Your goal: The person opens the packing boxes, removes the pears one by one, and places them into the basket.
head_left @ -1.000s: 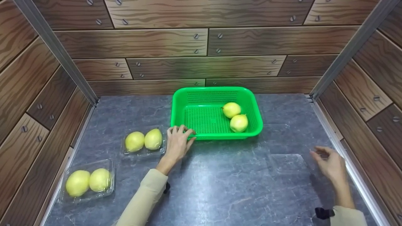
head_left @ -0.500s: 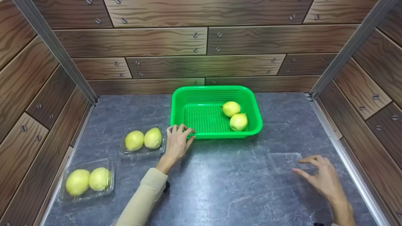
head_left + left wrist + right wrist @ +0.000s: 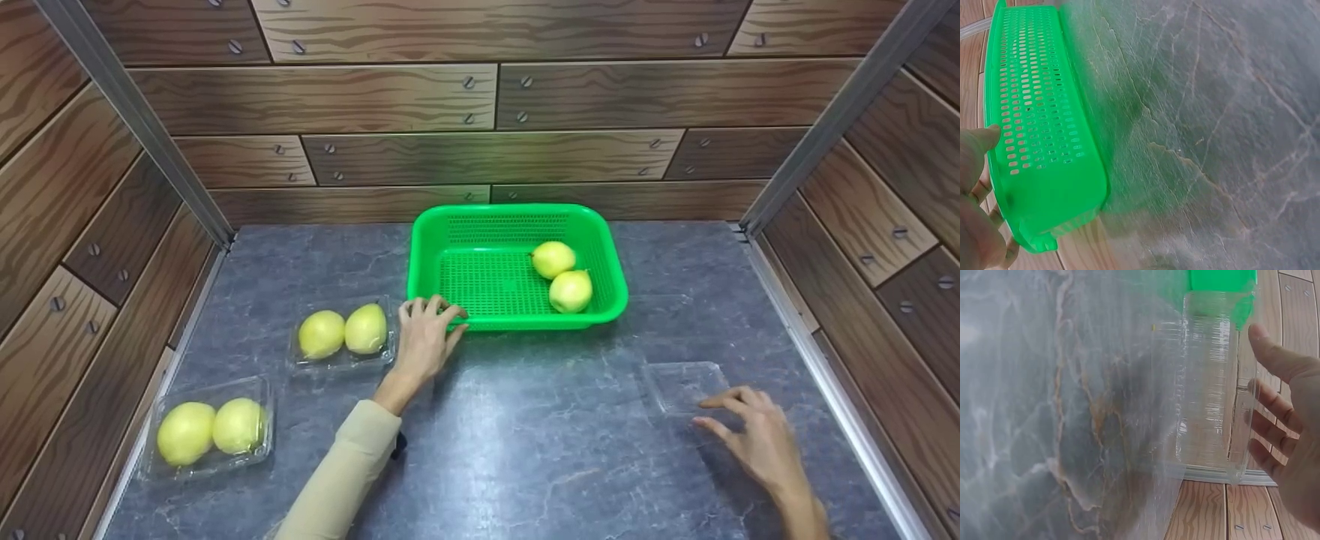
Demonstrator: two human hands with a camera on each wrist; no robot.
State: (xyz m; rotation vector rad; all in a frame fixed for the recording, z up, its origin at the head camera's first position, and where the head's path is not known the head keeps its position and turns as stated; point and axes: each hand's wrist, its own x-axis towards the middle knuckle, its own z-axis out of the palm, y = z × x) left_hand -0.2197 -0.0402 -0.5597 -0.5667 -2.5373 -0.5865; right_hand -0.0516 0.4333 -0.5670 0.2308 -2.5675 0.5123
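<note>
My left hand (image 3: 422, 341) grips the near left corner of a green plastic basket (image 3: 517, 322), its thumb on the outside of the rim in the left wrist view. Inside the basket, toward its right side, two yellow-green pears lie against each other, a rear pear (image 3: 553, 259) and a front pear (image 3: 571, 291). At the right, my right hand (image 3: 761, 442) hovers by a see-through plastic container (image 3: 679, 386), thumb and fingers spread apart. In the right wrist view the fingertips are right at the rim of this container (image 3: 1207, 382).
Two transparent plastic boxes stand at the left, each with two pears: a farther box (image 3: 341, 367) beside my left hand and a nearer box (image 3: 259, 457). Plank-patterned walls (image 3: 397, 97) surround the grey marbled table (image 3: 517, 450) on three sides.
My right hand has come down and to the left, from near the right edge to the see-through container. My left hand stays on the basket, and the pears have not moved.
</note>
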